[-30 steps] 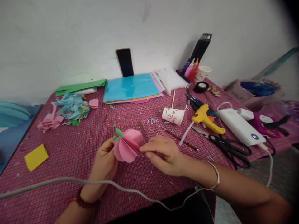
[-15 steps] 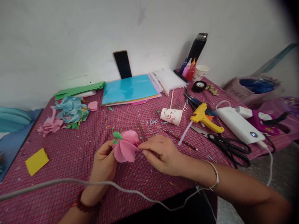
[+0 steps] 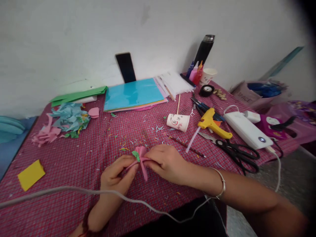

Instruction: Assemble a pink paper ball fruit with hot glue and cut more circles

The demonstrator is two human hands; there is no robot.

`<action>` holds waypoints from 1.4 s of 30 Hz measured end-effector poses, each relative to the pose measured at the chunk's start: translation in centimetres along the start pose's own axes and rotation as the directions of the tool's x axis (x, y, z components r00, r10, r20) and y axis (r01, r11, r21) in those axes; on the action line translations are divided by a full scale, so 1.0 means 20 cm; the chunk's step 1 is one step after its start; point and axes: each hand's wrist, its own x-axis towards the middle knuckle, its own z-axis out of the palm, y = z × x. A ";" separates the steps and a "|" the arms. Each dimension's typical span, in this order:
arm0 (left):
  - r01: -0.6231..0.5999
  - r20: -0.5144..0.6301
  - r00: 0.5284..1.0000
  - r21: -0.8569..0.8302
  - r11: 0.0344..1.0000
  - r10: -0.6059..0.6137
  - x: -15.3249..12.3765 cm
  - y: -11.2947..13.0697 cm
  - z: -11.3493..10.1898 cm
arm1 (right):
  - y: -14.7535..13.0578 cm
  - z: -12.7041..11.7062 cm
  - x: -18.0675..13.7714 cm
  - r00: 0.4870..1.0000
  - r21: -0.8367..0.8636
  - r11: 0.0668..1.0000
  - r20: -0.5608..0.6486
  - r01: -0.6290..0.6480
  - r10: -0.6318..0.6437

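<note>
Between my two hands, just above the checked tablecloth, is a pink paper flower point(image 3: 141, 153) with a small green paper leaf point(image 3: 135, 155) on it. My left hand point(image 3: 118, 176) pinches its pink paper on the left side between thumb and fingers. On the opposite side my right hand point(image 3: 166, 163) grips it, fingers closed on the paper. One pink fold points down between the hands, and the petals look pressed together. Part of the flower is hidden behind my fingers.
A white cable point(image 3: 108, 191) crosses in front of my left wrist. To the right lie black scissors point(image 3: 237, 153), a yellow glue gun point(image 3: 211, 123), a tipped paper cup point(image 3: 178, 122) and a white power bank point(image 3: 247, 130). Paper scraps point(image 3: 69, 118) pile up at the left.
The flower has gone from rounded, spread petals to a narrower, flattened shape. My right hand has shifted from a petal's edge to a closer grip, and my left fingers have moved inward.
</note>
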 end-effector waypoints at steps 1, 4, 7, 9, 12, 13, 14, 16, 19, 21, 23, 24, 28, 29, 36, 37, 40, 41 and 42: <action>0.006 0.004 1.000 0.004 1.000 -0.006 0.00 0.00 0.01 | 0.00 0.01 0.00 1.000 -0.020 1.000 -0.014 0.003 -0.004; 0.008 0.016 1.000 -0.003 1.000 -0.008 0.00 0.00 0.03 | -0.01 0.02 0.00 0.994 -0.096 0.994 -0.098 0.048 -0.057; -0.022 0.089 0.996 -0.015 1.000 0.023 0.02 0.01 0.05 | -0.03 0.03 0.01 0.974 -0.175 0.977 -0.165 0.124 -0.153; -0.051 0.141 0.989 -0.028 0.998 0.055 0.03 0.01 0.05 | -0.04 0.02 0.01 0.969 -0.202 0.967 -0.159 0.157 -0.191; -0.061 0.082 0.995 -0.048 0.997 0.065 0.04 0.00 0.03 | -0.06 -0.02 0.00 0.969 -0.140 0.972 -0.132 0.190 -0.209; -0.045 0.031 0.998 -0.052 0.998 0.046 0.04 -0.01 0.03 | -0.06 -0.04 0.00 0.967 -0.092 0.975 -0.141 0.201 -0.212; -0.022 -0.024 1.000 -0.059 0.998 0.021 0.05 -0.02 0.02 | -0.07 -0.06 -0.01 0.965 -0.039 0.978 -0.160 0.204 -0.207; 0.043 -0.124 0.991 -0.098 0.994 -0.055 0.05 -0.03 0.01 | -0.07 -0.08 -0.01 0.966 0.059 0.983 -0.203 0.174 -0.159; 0.111 -0.196 0.970 -0.184 0.977 -0.147 0.05 -0.05 0.01 | -0.05 -0.08 -0.01 0.971 0.144 0.987 -0.237 0.076 -0.040; 0.117 -0.216 0.963 -0.212 0.970 -0.163 0.06 -0.06 0.01 | -0.04 -0.07 0.00 0.967 0.161 0.986 -0.254 0.043 -0.001; 0.102 -0.224 0.963 -0.206 0.973 -0.149 0.05 -0.07 0.01 | -0.03 -0.06 0.00 0.962 0.162 0.986 -0.271 0.037 0.009; 0.093 -0.223 0.965 -0.194 0.977 -0.137 0.05 -0.07 0.01 | -0.03 -0.06 0.01 0.962 0.159 0.987 -0.274 0.033 0.011; 0.017 -0.154 0.988 -0.053 0.998 -0.025 0.04 -0.08 0.00 | -0.02 -0.06 0.01 0.978 0.083 0.997 -0.207 -0.006 0.023; -0.024 -0.122 0.992 0.008 1.000 0.025 0.04 -0.08 0.00 | -0.01 -0.06 0.01 0.984 0.047 0.999 -0.179 -0.007 0.015; -0.364 0.074 0.929 0.369 0.855 0.364 0.05 -0.03 0.00 | -0.02 -0.05 0.01 0.998 -0.203 0.978 -0.036 0.041 -0.049; -0.390 0.092 0.918 0.387 0.836 0.385 0.05 -0.03 0.00 | -0.02 -0.05 0.01 0.997 -0.230 0.971 -0.035 0.058 -0.068; -0.425 0.138 0.903 0.422 0.801 0.406 0.04 -0.02 0.01 | -0.03 -0.03 0.01 0.991 -0.258 0.959 -0.034 0.117 -0.130; -0.427 0.147 0.903 0.428 0.797 0.404 0.04 -0.03 0.01 | -0.03 -0.03 0.01 0.988 -0.249 0.959 -0.037 0.134 -0.147; -0.430 0.157 0.902 0.427 0.796 0.402 0.04 -0.03 0.01 | -0.03 -0.03 0.01 0.986 -0.238 0.960 -0.040 0.149 -0.163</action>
